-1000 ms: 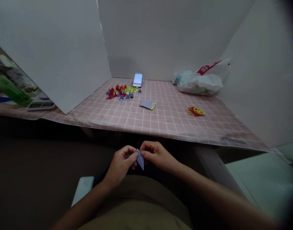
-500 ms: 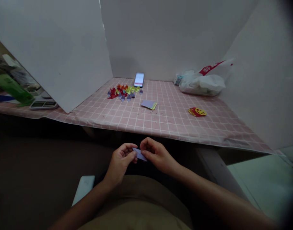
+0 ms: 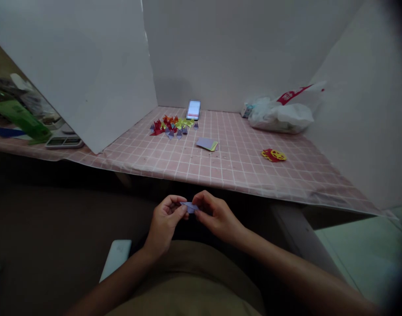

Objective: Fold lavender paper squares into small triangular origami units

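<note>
Between my hands, above my lap and in front of the table edge, is a small piece of folded purple paper. My left hand pinches its left end between thumb and fingers. The thumb and fingers of my right hand close on its right end. On the table lies a small stack of paper squares, purple on top with yellow-green edges showing. Behind it to the left stands a cluster of small folded paper figures in red, orange, yellow and purple.
A lit phone leans at the back of the pink checked table. Yellow and red cut-out shapes and a white plastic bag are on the right. White panels enclose the table; a scale sits left.
The right end of the purple paper has been folded over, so it now looks narrower and flatter. My right fingers have shifted slightly on it. The view has turned a little left.
</note>
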Demonstrator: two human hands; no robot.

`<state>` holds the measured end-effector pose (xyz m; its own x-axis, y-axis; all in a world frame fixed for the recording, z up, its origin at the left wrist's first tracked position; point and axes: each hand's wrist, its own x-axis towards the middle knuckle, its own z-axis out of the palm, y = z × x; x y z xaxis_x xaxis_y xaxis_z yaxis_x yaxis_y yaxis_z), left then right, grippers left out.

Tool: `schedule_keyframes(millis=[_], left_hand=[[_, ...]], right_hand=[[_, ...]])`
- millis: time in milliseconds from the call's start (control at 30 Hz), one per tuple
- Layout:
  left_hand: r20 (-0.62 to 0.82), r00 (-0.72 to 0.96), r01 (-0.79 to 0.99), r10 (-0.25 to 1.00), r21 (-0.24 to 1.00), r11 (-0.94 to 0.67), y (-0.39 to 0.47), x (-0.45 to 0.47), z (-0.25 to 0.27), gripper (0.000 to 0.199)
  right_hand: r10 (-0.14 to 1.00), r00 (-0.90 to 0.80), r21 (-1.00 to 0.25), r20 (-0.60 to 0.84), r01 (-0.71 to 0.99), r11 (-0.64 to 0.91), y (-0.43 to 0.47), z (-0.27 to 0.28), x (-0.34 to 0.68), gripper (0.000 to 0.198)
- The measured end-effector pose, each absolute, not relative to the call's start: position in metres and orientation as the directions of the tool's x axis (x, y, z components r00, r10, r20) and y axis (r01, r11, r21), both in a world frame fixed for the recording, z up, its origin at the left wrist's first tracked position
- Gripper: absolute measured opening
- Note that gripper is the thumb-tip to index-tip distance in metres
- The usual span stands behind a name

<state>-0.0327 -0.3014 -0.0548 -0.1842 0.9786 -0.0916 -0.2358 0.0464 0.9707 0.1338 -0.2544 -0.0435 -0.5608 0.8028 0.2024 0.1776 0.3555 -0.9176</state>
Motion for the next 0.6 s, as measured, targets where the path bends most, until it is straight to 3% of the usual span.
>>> schedule_keyframes(millis=[133,400,600], left_hand=[[-0.086,-0.188,-0.222,0.978,0.974,0.043,-0.3008,-0.0324,-0.0549,0.018],[-0.069,-0.193,-0.221,0.979,0.975,0.025,-0.3016,-0.0307,-0.0539,0.020],[-0.052,-0.220,-0.224,0.974,0.975,0.001,-0.3015,-0.0306,-0.0547,0.021]], right_hand=[[0.820,-0.543,-0.934,0.181,0.166,0.317,-0.2555,-0.0447,0.1335,0.021],[0.807,-0.545,-0.894,0.227,0.212,0.395,-0.2569,-0.0459,0.1319,0.015],[0.773,-0.504,-0.792,0.384,0.249,0.557,-0.2585,-0.0482,0.1333,0.016]])
